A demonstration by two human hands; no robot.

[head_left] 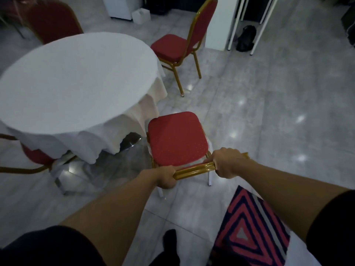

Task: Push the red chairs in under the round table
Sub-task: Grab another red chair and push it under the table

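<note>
A round table under a white cloth fills the left half of the view. Directly in front of me stands a red chair with a gold frame, its seat just right of the table's edge. My left hand and my right hand both grip the gold top rail of its backrest. A second red chair stands apart at the table's far right. A third is behind the table. A fourth at the left has its seat partly under the cloth.
The floor is glossy grey tile. A red and navy patterned rug lies at the lower right. White cabinet legs and a dark bag stand at the far right. A white box sits at the back.
</note>
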